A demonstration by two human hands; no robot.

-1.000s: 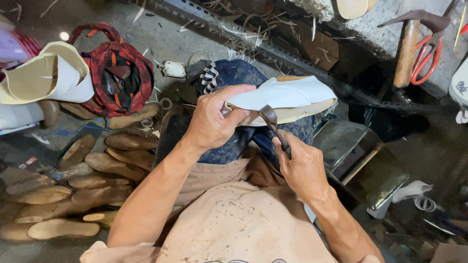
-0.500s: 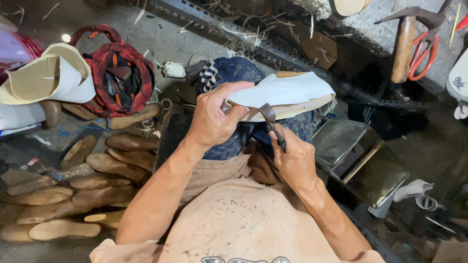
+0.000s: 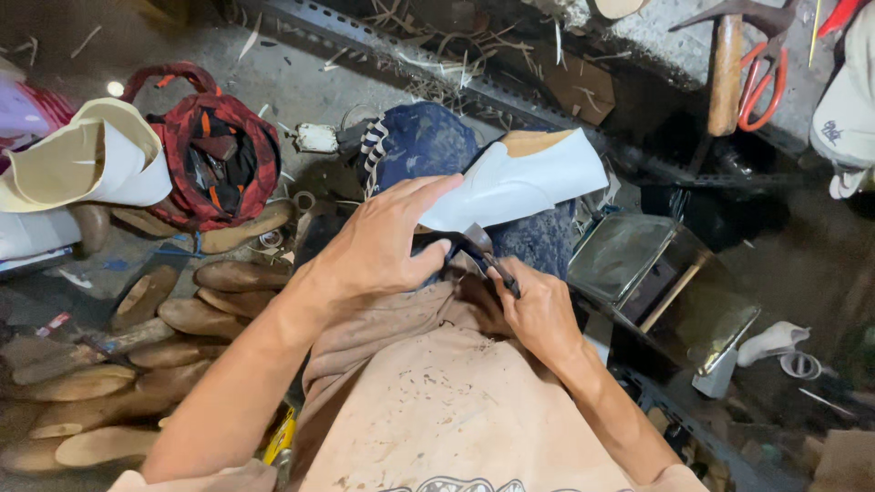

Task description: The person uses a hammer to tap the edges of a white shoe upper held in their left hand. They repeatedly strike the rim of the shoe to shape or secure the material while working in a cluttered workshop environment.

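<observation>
My left hand (image 3: 387, 241) grips a white leather shoe upper (image 3: 519, 178) stretched over a last, pressing it down on my lap. My right hand (image 3: 538, 310) is closed around dark metal pliers (image 3: 488, 260), whose jaws meet the lower edge of the white upper just under my left thumb. A tan lining edge shows at the top of the upper. The pliers' jaws are partly hidden by my left hand.
Several wooden shoe lasts (image 3: 118, 355) lie at the left. A red checked bag (image 3: 214, 155) and rolled cream leather (image 3: 87, 159) are behind them. A hammer (image 3: 729, 64) and red-handled scissors (image 3: 761, 82) rest at top right. A metal tin (image 3: 661, 282) stands right of my knee.
The shoe upper has tilted, its toe end rising toward the upper right. My right hand with the pliers has drawn in closer under my left hand.
</observation>
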